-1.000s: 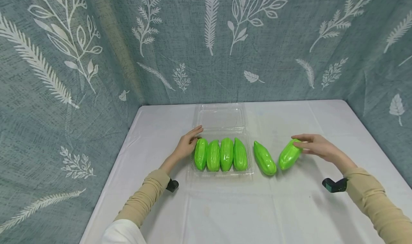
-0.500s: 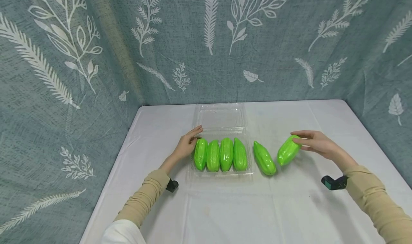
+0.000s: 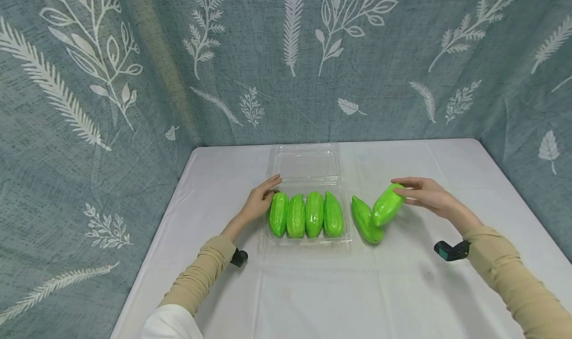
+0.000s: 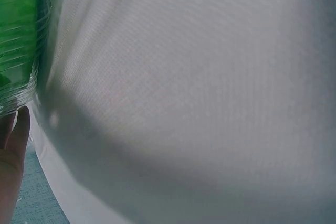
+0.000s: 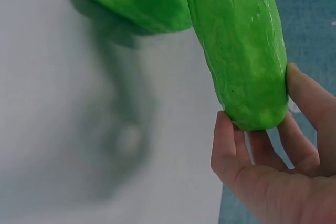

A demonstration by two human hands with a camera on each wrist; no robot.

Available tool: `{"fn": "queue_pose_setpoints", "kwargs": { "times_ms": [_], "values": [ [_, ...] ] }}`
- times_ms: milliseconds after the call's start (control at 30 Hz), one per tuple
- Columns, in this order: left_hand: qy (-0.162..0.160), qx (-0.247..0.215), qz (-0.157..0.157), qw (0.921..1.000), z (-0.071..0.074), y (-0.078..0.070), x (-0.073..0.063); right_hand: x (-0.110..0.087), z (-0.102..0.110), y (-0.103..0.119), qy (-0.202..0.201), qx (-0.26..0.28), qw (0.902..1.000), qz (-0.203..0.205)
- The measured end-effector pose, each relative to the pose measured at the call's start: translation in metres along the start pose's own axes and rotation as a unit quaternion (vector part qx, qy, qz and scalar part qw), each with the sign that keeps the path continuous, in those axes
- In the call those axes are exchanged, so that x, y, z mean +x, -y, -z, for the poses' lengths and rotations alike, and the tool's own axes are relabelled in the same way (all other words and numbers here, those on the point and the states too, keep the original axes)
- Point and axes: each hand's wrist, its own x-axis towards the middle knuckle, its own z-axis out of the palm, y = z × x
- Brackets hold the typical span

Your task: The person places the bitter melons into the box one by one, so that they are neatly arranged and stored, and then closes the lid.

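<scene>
Pinched by its end between thumb and fingers, a glossy bright green gourd (image 3: pixel 388 205) with faint ridges hangs tilted from my right hand (image 3: pixel 426 194). In the right wrist view the held gourd (image 5: pixel 239 51) rises above the fingertips. Another gourd (image 3: pixel 363 221) lies on the table, partly covered by the held one in the head view. Several like it stand side by side in a clear plastic clamshell box (image 3: pixel 308 241). My left hand (image 3: pixel 258 201) rests at the box's left side, fingers straight toward its back corner. The left wrist view shows a fingertip (image 4: pixel 22 121) at the ribbed wall.
The box's clear lid (image 3: pixel 306 161) lies folded back toward the rear of the table. White cloth (image 3: pixel 321 289) covers the tabletop. A blue-green curtain (image 3: pixel 268 56) with white leaf prints stands behind the table and along its sides.
My right hand has lifted the gourd and carried it left, so it now overlaps the gourd lying on the table. My left hand and the box have stayed in place.
</scene>
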Motion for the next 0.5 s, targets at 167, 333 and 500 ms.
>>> {"fn": "queue_pose_setpoints", "kwargs": {
  "times_ms": [167, 333, 500],
  "values": [
    [0.002, -0.005, 0.001, 1.0, 0.0, 0.0, -0.001, 0.007, -0.009, 0.009, 0.002, 0.002, 1.0, 0.005],
    [0.003, -0.007, -0.001, 1.0, 0.0, 0.0, -0.001, 0.014, -0.017, 0.016, 0.004, 0.005, 0.9999, 0.01],
    [0.002, -0.01, 0.001, 1.0, 0.001, 0.0, -0.001, 0.019, -0.024, 0.023, 0.0, 0.01, 0.9998, 0.017]
  ]
}}
